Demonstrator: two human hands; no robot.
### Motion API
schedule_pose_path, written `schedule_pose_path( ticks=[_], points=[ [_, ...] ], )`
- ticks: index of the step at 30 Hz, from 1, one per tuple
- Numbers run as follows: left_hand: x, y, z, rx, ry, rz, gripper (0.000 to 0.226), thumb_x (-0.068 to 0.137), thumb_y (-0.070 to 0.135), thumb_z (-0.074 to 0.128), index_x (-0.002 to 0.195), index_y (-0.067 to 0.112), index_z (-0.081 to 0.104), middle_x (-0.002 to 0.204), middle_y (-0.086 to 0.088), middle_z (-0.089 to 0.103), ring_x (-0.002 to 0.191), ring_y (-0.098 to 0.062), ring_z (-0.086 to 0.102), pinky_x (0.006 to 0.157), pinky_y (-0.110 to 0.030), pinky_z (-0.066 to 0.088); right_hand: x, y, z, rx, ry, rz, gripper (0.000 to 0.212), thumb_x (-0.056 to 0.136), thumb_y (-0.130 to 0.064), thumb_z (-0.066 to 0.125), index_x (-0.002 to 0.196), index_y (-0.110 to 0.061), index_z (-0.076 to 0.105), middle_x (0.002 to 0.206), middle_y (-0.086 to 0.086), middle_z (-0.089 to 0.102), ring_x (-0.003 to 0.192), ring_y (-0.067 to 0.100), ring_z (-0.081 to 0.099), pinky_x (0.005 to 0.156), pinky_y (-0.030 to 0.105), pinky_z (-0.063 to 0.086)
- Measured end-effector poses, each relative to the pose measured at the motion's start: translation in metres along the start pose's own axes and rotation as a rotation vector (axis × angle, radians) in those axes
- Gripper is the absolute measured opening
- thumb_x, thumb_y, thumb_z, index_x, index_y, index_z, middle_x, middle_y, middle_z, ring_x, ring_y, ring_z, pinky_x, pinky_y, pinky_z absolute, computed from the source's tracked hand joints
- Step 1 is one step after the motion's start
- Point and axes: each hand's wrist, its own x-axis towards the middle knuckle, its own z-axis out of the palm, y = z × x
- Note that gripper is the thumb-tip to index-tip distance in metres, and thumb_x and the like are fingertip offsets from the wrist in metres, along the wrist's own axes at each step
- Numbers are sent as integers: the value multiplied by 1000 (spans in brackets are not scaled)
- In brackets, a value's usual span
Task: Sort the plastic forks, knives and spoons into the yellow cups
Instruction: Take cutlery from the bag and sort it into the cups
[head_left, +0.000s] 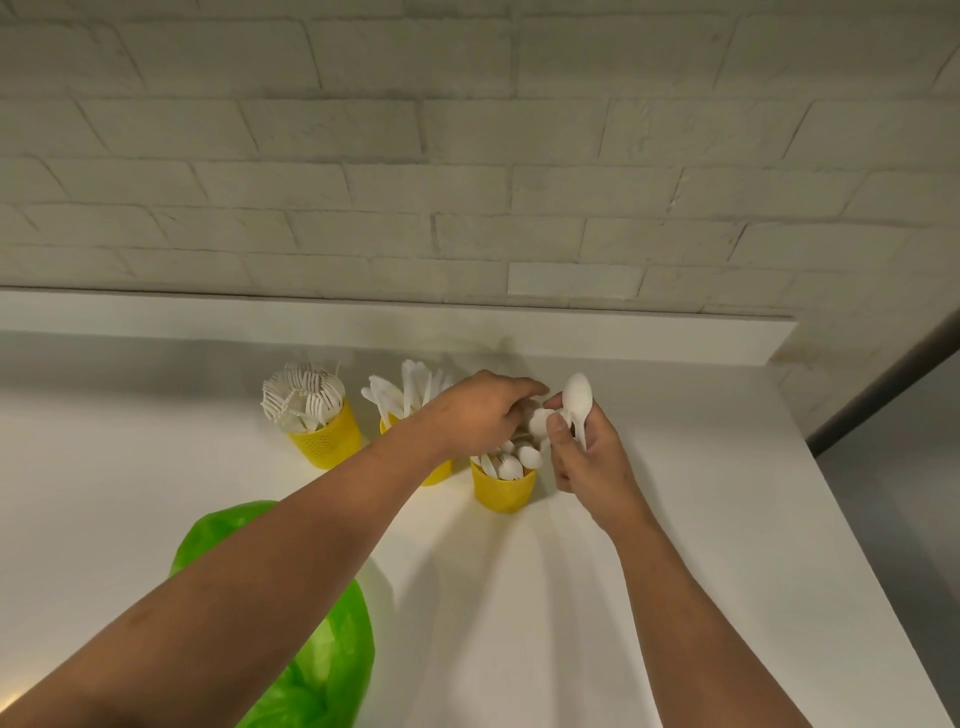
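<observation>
One spoon (577, 397) up in the right hand (587, 460), left hand (483, 415) over the spoon cup (503, 491).
Right thumb and fingers pinch the spoon by its handle, bowl up, just right of the yellow spoon cup. Left fingers curl down among the spoons (511, 467) standing in that cup; gripping or not, cannot tell. Fork cup (326, 441) far left, knife cup (437, 474) middle, partly behind the left forearm, all on white counter (675, 545). Green bag (322, 660) lies under the left arm.
</observation>
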Motion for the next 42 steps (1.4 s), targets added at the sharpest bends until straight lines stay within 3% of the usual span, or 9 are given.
schedule_pose_path(
  ticks=[4,7,12,15,19,22,29,36,42],
  points=[
    [-1,0,-1,51,-60,-9,44,104,17,42,146,24,53,124,-4,72,102,-22,68,86,-36,56,-3,1,9,-47,51,30,30,101,-45,54,116,-20,56,64,-19,53,54,-1,50,54,14,37],
    [-4,3,-2,23,-50,-14,48,103,11,42,150,20,48,133,-8,66,112,-24,64,91,-33,51,1,9,9,-117,123,70,20,98,-36,65,113,-26,56,69,-9,51,58,1,53,58,20,40],
    [-15,10,-10,9,151,78,46,98,10,49,143,18,56,142,-5,59,127,-21,57,105,-34,47,1,3,6,-227,158,47,19,97,-36,67,110,-31,54,71,2,47,59,11,49,53,25,41],
    [-33,11,-15,-46,321,134,36,94,28,56,128,23,66,122,5,66,107,-13,63,94,-34,53,-3,-11,5,12,292,108,16,106,-34,47,99,-23,55,68,-2,39,56,15,33,48,28,28],
    [-65,8,1,30,246,215,36,87,53,67,120,39,70,114,12,58,99,-8,58,82,-25,50,-10,-25,4,-20,406,55,27,109,-31,40,101,-18,63,77,-9,49,70,13,43,67,27,40],
    [-71,-1,21,150,238,251,36,88,49,71,123,41,69,116,10,56,101,-11,51,82,-20,38,-14,-30,6,-61,370,-58,26,109,-33,44,113,-25,69,76,-15,55,70,13,47,69,24,43],
    [-63,-10,26,117,350,229,16,95,19,66,109,22,72,104,3,65,86,-24,62,75,-40,54,-21,-22,7,-184,273,-188,21,104,-19,58,120,-23,71,95,12,67,75,14,64,74,21,53],
    [-67,-10,23,47,330,182,18,93,29,72,110,25,71,107,8,66,89,-18,65,74,-34,55,-26,-4,12,-230,247,-195,10,97,-10,67,96,-17,75,89,8,67,77,26,74,75,51,62],
    [-64,-8,23,37,335,148,15,94,27,70,108,24,70,104,7,67,87,-20,66,74,-35,56,-25,2,19,-311,259,-229,36,100,-42,56,85,-14,72,81,-3,63,76,23,72,71,47,61]
  ],
)
